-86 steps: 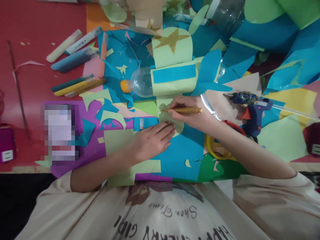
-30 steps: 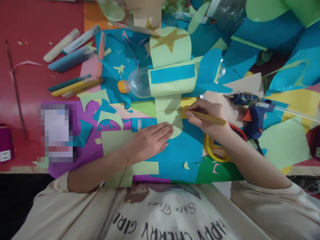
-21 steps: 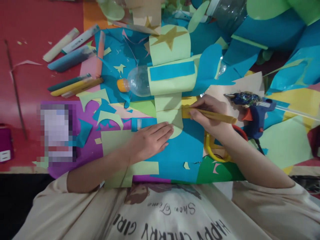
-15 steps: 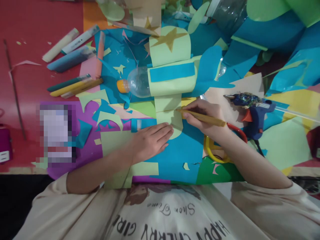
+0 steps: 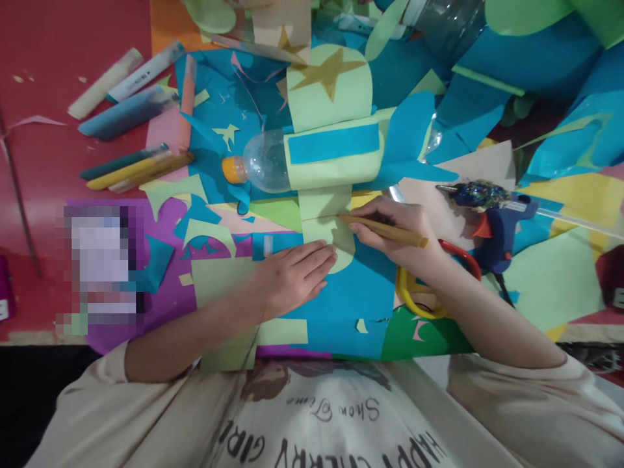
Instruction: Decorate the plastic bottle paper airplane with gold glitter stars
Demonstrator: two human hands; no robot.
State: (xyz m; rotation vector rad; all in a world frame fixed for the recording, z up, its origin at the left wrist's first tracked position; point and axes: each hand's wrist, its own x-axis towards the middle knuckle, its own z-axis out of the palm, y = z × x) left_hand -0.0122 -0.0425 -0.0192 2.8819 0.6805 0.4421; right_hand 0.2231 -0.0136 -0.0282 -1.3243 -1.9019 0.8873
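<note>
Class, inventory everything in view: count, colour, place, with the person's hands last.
Table: one, red, underneath
Bottle: one, clear, centre
Cap: one, orange, bottle's left end
Stars: at least two, gold, top centre
Loose markers: at least seven, mixed, upper left
Held marker: one, gold, centre
Scissors: one, red/yellow handles, right of centre
Glue gun: one, dark blue, right
Jar: one, clear, upper right
Pixelated rectangle: one, pale, left
Paper pieces: many, mixed, throughout
Shirt: one, pale, bottom
Left hand: one, bare, centre
Right hand: one, bare, holding marker
</note>
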